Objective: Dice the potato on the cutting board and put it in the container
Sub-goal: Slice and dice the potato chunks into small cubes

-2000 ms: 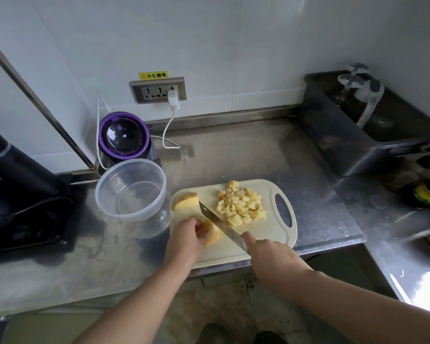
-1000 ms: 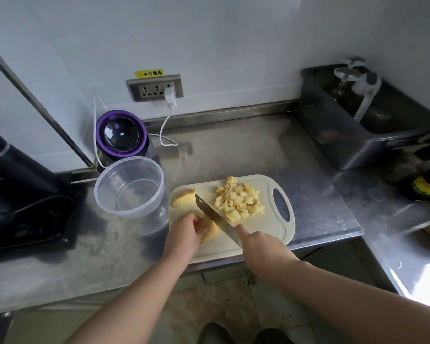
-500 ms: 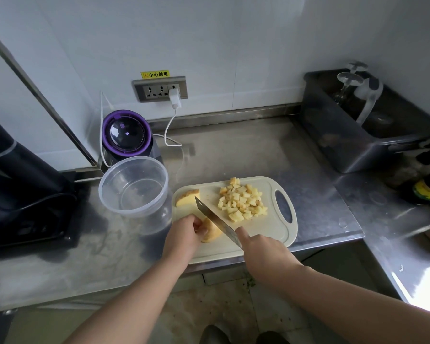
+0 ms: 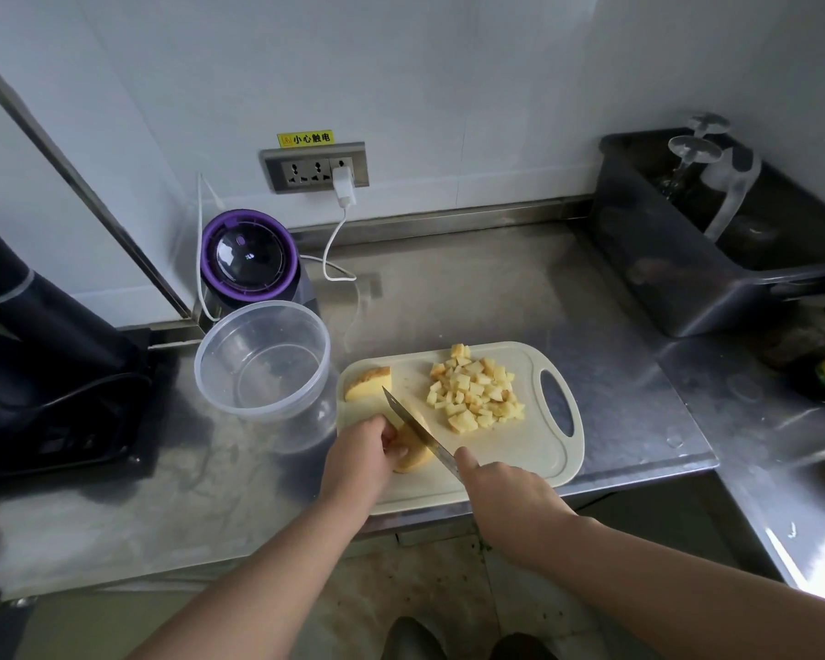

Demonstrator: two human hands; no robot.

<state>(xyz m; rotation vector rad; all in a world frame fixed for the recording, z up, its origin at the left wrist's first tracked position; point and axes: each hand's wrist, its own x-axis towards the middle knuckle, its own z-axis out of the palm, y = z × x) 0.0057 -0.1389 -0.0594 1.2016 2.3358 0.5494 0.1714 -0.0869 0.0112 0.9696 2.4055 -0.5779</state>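
Done: pale-yellow potato cubes (image 4: 477, 395) piled. Left hand (image 4: 358, 457) pins yellow potato chunk (image 4: 413, 450), right hand (image 4: 506, 493) grips steel knife (image 4: 415, 423); clear round plastic container (image 4: 277, 378) empty.

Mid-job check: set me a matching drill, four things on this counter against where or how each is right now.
Things:
1. container
2. diced pieces
3. knife
4. potato half

States:
A. gripped by the right hand
B. empty, left of the cutting board
C. pinned under the left hand
D. heaped on the board

Pairs: 1-B, 2-D, 3-A, 4-C.
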